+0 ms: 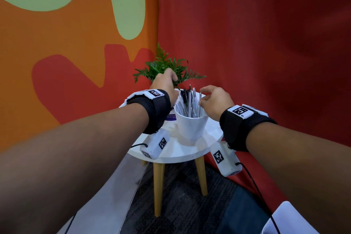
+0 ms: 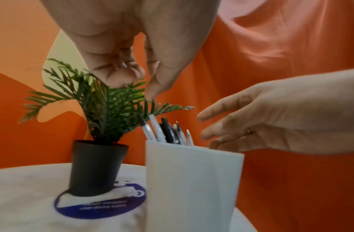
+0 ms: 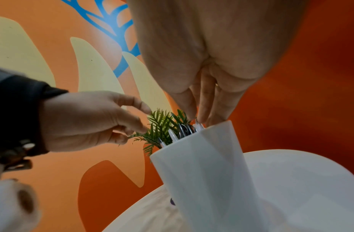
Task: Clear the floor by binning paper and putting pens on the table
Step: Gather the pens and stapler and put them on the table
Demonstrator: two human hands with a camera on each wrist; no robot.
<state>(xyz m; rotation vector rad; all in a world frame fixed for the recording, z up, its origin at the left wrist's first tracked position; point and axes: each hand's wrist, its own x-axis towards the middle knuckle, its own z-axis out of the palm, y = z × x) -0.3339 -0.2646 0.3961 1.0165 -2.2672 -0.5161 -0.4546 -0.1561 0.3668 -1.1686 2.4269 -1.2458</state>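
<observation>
A white cup (image 1: 190, 127) full of pens (image 1: 187, 104) stands on a small round white table (image 1: 171, 150). My right hand (image 1: 212, 99) hovers at the cup's right rim. Its straight fingers (image 3: 204, 109) point down at the pen tops (image 3: 184, 130) and hold nothing. My left hand (image 1: 165, 81) is left of and behind the cup, over the fern. Its fingers (image 2: 120, 75) are loosely curled, brush the leaves and hold nothing. The left wrist view shows the cup (image 2: 192, 180), the pens (image 2: 164, 131) and my right hand (image 2: 251, 122) beside them.
A small fern (image 1: 165, 64) in a black pot (image 2: 94, 169) stands behind the cup, partly on a round blue sticker (image 2: 100, 205). The table sits in a corner of orange and red walls, over dark carpet (image 1: 180, 195). Something white (image 1: 288, 218) shows at the bottom right.
</observation>
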